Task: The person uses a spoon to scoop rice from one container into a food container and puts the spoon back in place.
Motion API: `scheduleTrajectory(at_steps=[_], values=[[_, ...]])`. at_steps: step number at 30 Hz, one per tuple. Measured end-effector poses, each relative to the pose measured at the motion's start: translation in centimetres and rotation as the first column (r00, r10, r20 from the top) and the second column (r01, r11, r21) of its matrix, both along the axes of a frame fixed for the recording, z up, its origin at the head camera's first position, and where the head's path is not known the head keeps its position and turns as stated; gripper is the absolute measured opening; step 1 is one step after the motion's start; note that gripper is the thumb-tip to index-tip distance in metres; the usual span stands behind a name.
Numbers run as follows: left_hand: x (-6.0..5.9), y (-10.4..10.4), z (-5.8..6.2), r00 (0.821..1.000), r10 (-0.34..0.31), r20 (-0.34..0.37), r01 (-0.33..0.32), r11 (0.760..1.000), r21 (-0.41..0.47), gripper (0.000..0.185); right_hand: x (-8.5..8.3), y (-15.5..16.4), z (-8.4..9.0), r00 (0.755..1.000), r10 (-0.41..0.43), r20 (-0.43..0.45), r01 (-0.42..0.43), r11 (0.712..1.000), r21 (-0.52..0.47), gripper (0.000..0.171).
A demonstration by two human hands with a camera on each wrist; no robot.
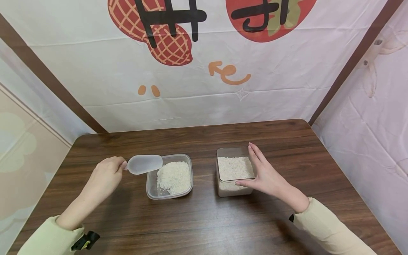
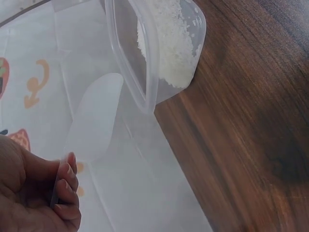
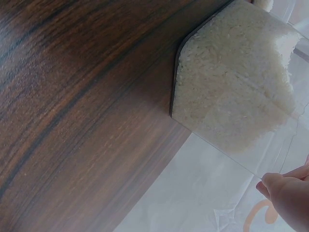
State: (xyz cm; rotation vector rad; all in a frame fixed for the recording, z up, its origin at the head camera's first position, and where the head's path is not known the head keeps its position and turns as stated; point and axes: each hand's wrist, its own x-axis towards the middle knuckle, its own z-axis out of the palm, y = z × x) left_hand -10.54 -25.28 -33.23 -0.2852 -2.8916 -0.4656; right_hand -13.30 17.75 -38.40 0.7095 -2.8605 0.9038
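- The scoop (image 1: 145, 164), a translucent plastic one, is held by its handle in the left hand (image 1: 105, 177), fingers curled round the grip; its bowl hangs over the left rim of the shallow tub (image 1: 149, 189) and looks empty as far as the head view shows.
- The shallow tub holds a heap of white rice (image 1: 174, 176) piled toward its right side, just beside the scoop's mouth; the left wrist view shows the scoop (image 2: 94, 118) apart from the tub wall (image 2: 130, 63), not touching.
- Judged from this, the step in hand is the approach to a scoop of rice: nothing is loaded yet. The next move calls for dipping the scoop's mouth down and right into the heap.
- Right of the shallow tub, apart from it, stands the taller container (image 1: 234, 171), also holding rice.
- The right hand (image 1: 262, 175) steadies that container, fingers straight along its right side and thumb against its near edge; one fingertip (image 3: 280, 193) shows at the wall in the right wrist view.
- Both containers stand on the dark wooden table (image 1: 204, 223); a printed cloth backdrop (image 1: 204, 71) hangs beyond the shallow tub.
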Motion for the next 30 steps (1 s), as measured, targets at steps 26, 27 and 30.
scheduleTrajectory(at_steps=[26,27,30], values=[[-0.6,2.3,2.8,0.993,-0.074,-0.091,0.077,0.996,0.033,0.013,0.0,0.0,0.1,1.000,0.002,-0.012,-0.002,1.000,0.006,0.115],[-0.7,2.5,3.0,0.994,-0.074,-0.084,0.078,0.996,0.035,0.013,0.0,0.0,0.1,1.000,0.001,-0.012,-0.001,1.000,0.006,0.115],[-0.8,2.9,3.4,0.994,-0.079,-0.072,0.082,0.996,0.040,0.013,0.0,-0.1,0.1,1.000,-0.002,-0.015,0.002,1.000,0.007,0.115]])
